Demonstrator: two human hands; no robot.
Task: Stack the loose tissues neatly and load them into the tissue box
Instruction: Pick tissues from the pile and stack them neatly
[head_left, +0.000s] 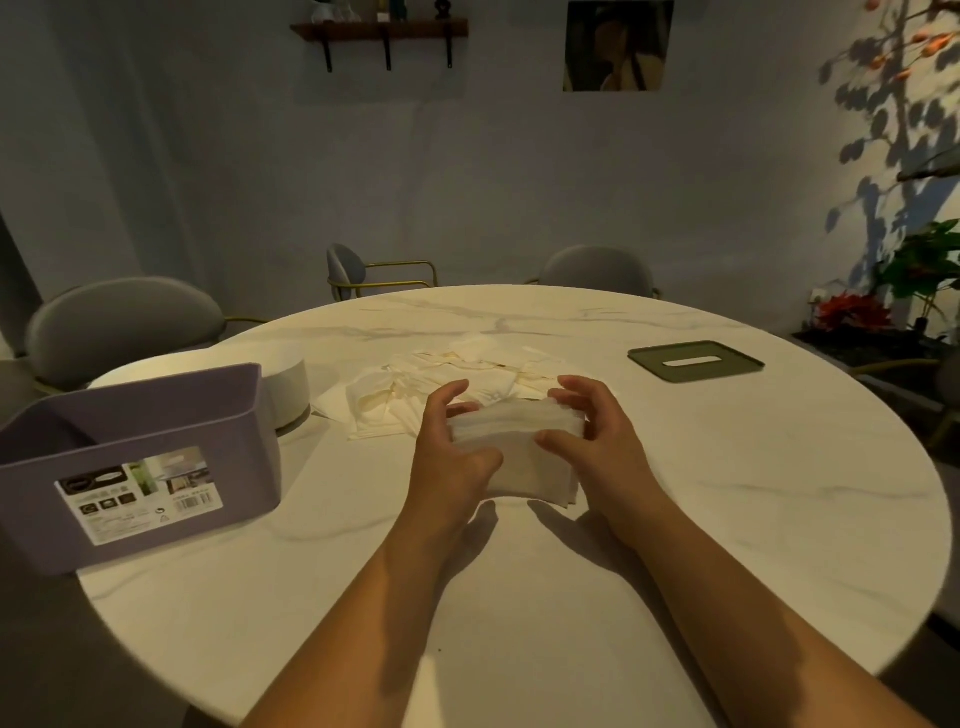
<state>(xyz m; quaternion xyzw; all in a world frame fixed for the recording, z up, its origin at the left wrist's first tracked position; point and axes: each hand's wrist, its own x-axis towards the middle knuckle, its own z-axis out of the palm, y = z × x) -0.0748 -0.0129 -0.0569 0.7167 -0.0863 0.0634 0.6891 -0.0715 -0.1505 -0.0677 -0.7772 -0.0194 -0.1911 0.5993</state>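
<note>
Left hand (453, 447) and right hand (589, 434) clamp the tissue stack (519, 460) from both sides, mid-bench (519, 613). Step looks like squaring the edges. Loose tissues (457, 382) lie just behind. Next probably calls for gathering those, then loading the open box (156, 415) at left.

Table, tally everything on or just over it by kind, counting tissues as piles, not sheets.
purple tissue box: 1
green lid: 1
white round container: 1
tissue stack: 1
loose tissue heap: 1
Total: 5

Tissues (519, 449) between left hand (454, 447), right hand (597, 434)
</note>
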